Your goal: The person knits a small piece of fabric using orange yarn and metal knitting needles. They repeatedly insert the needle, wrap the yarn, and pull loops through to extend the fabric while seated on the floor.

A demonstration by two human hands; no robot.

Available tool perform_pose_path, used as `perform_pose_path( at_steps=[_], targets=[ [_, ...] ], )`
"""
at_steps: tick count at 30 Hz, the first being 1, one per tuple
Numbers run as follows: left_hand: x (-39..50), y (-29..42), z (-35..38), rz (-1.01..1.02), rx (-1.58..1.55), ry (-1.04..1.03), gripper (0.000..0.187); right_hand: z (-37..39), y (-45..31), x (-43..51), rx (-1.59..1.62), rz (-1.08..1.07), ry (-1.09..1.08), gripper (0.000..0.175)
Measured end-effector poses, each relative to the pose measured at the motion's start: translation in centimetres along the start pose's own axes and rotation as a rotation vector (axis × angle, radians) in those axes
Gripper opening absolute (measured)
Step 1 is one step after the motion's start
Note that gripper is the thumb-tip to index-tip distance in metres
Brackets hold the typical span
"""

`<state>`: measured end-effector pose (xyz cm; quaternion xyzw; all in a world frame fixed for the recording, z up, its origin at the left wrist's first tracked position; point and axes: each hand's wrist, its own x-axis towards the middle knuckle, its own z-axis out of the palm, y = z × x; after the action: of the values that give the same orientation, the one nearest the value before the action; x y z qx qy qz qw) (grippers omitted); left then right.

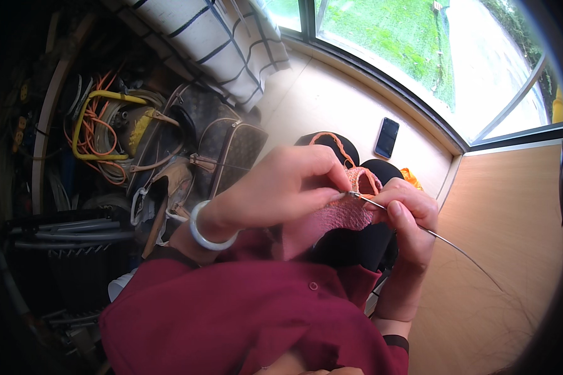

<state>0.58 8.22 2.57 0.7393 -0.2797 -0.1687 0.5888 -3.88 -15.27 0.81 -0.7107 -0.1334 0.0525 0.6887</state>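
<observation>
A pink and orange knitted piece (342, 218) hangs between my hands, over my dark-clad knees. My left hand (277, 187), a pale bangle at its wrist, pinches the work's upper edge between thumb and forefinger. From behind that hand a thin needle (234, 166) sticks out to the left. My right hand (413, 215) grips a metal knitting needle (464, 255), whose tip meets the left fingertips and whose long end runs out to the lower right. Orange yarn (340, 145) loops over my knee towards the work. The stitches under my fingers are partly hidden.
A smartphone (386, 137) lies on the pale floor by the window. Brown bags (234, 145) and a yellow-framed reel with orange cord (101, 124) are at left. A checked curtain (216, 42) hangs above them. To the right stands a wooden panel (492, 211).
</observation>
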Motion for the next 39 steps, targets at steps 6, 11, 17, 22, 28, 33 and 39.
perform_pose_path(
  at_steps=[6, 11, 17, 22, 28, 33, 39],
  targets=[
    [-0.1, 0.0, 0.2, -0.106, -0.110, -0.003, 0.011, 1.7, 2.2, -1.0, 0.249, 0.087, 0.082, 0.041],
    [-0.4, -0.2, 1.2, -0.328, -0.419, 0.072, 0.013, 3.8, 3.4, -1.6, 0.431, -0.005, 0.175, 0.042],
    [-0.7, -0.8, 4.0, 0.004, -0.188, 0.352, 0.011, 5.3, 2.6, -1.7, -0.303, -0.284, 0.384, 0.035],
    [-0.6, -1.1, 4.6, 0.214, 0.083, 0.463, 0.013, 4.1, 1.8, -1.0, -0.587, -0.393, 0.380, 0.041],
    [-0.7, -1.0, 5.0, 0.300, 0.167, 0.417, 0.019, 2.7, 1.9, 1.3, -0.306, -0.344, 0.179, 0.054],
    [-0.6, -1.5, 4.8, 0.405, 0.242, 0.382, 0.021, 2.4, 2.5, 2.5, -0.267, -0.419, -0.034, 0.052],
    [-0.8, -1.5, 4.3, 0.327, 0.244, 0.384, 0.020, 2.5, 3.1, 2.1, -0.445, -0.603, 0.177, 0.051]
  ],
)
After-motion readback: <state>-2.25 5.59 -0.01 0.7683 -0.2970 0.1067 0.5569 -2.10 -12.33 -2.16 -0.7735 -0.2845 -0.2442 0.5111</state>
